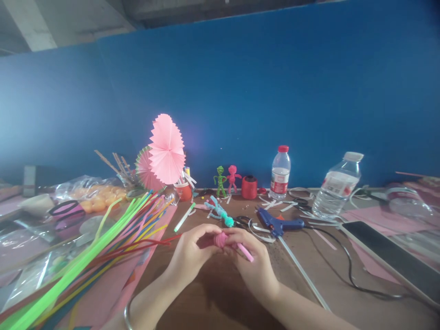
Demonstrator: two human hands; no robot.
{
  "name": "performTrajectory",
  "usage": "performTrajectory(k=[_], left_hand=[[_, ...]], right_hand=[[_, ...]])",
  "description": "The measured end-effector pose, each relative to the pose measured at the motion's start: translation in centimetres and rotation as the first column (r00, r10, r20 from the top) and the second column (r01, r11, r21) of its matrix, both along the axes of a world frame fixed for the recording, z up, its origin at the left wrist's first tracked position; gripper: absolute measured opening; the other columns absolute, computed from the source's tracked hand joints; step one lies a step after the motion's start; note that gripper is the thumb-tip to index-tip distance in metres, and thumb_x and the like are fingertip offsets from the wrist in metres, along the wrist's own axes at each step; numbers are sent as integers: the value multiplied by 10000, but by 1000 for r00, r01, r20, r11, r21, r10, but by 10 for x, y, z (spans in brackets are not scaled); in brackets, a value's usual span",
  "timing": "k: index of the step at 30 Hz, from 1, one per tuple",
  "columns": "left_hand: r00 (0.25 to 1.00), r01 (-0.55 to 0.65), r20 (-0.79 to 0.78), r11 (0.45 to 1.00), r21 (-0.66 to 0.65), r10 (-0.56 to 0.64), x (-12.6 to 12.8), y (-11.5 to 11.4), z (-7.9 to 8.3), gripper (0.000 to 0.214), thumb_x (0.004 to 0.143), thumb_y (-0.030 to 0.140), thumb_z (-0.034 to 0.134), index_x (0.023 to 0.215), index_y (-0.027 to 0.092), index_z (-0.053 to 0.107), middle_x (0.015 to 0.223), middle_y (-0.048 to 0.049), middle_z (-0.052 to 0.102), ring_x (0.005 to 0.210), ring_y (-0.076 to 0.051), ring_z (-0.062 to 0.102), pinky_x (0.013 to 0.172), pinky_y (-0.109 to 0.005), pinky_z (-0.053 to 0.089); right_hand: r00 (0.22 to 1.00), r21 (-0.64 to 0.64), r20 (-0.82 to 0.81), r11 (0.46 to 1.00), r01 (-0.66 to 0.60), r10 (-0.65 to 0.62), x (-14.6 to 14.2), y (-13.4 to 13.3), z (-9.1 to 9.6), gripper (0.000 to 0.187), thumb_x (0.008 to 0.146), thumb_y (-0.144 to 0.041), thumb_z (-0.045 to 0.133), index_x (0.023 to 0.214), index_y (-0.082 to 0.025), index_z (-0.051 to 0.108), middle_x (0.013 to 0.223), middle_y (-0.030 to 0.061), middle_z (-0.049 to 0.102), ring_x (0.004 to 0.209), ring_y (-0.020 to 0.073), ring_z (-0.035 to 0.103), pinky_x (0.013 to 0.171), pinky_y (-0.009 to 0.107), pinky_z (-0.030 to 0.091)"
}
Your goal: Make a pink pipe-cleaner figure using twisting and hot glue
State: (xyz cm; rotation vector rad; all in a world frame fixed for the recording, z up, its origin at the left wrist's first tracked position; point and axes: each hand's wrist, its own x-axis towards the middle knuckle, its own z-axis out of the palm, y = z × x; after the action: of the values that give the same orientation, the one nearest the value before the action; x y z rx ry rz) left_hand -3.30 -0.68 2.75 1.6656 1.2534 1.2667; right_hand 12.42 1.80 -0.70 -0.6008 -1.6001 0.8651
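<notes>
A pink pipe cleaner, wound into a small ball with a straight end sticking out to the right, sits between my two hands above the table. My left hand pinches the wound ball from the left. My right hand has its fingers closed on the other side, where the straight end passes under them. Just beyond my fingers lies a turquoise pipe-cleaner figure. Behind it, a green figure and a pink figure stand upright near the blue wall.
A bundle of coloured pipe cleaners lies left. A blue glue gun, a red-capped bottle, a tilted water bottle and a phone are right. A pink paper fan stands at the back, with paper scraps about.
</notes>
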Motion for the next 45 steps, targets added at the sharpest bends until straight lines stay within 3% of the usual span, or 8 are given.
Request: performTrajectory(k=[6,13,21,25,28,32,37,45], left_hand=[[1000,19,1,1000,22,-19,1,0,1,114,713,181,682,819,175,639,876,-31,675,808,-185,639,737,-282,531],[998,46,33,999,8,-46,-1,1,-2,126,721,188,680,829,179,618,868,-33,657,802,-190,634,736,-298,526],[980,-6,-191,955,297,65,-1,1,-5,144,713,110,671,832,185,637,891,-59,642,859,-192,613,769,-275,486],[974,-4,-213,944,329,78,-1,1,-5,142,714,115,673,837,184,653,887,-68,653,852,-196,619,772,-278,483],[989,-2,-143,964,265,41,0,1,-3,127,716,126,676,827,182,649,870,-60,652,827,-192,626,748,-275,494],[998,29,55,996,84,-33,0,3,-2,134,690,134,704,803,177,646,825,-36,654,781,-185,631,719,-283,509],[947,110,317,982,-152,-57,-5,6,-6,274,571,68,782,801,158,662,778,-15,673,724,-153,615,666,-241,499],[838,257,537,937,-238,-93,-1,7,-12,228,608,118,775,787,139,635,688,3,639,650,-122,595,650,-262,485]], right_hand=[[1000,-50,-14,999,-12,12,-2,0,-2,171,731,-67,643,790,-225,672,980,40,677,904,184,638,798,271,487],[998,2,-40,999,-51,51,0,4,-2,206,731,-40,629,795,-229,679,924,37,690,907,185,636,807,280,490],[999,-144,-36,989,-41,36,0,-1,0,121,737,-90,645,760,-207,665,997,62,687,957,201,630,829,285,489],[999,-139,-42,990,-35,29,0,-1,0,122,736,-84,643,756,-201,672,979,63,693,950,201,633,834,284,487],[998,-105,-54,994,-43,38,1,0,0,140,732,-76,645,770,-205,680,961,58,698,910,191,647,809,271,497],[997,-30,-52,998,-55,53,1,1,0,145,742,-83,645,789,-215,683,954,51,696,885,179,650,784,257,500],[997,32,-43,997,-67,68,2,3,-2,153,751,-80,645,809,-218,681,952,52,687,889,177,643,796,266,490],[990,137,-45,983,-124,132,3,3,3,217,775,-54,614,875,-241,663,937,42,683,874,175,636,773,296,507]])
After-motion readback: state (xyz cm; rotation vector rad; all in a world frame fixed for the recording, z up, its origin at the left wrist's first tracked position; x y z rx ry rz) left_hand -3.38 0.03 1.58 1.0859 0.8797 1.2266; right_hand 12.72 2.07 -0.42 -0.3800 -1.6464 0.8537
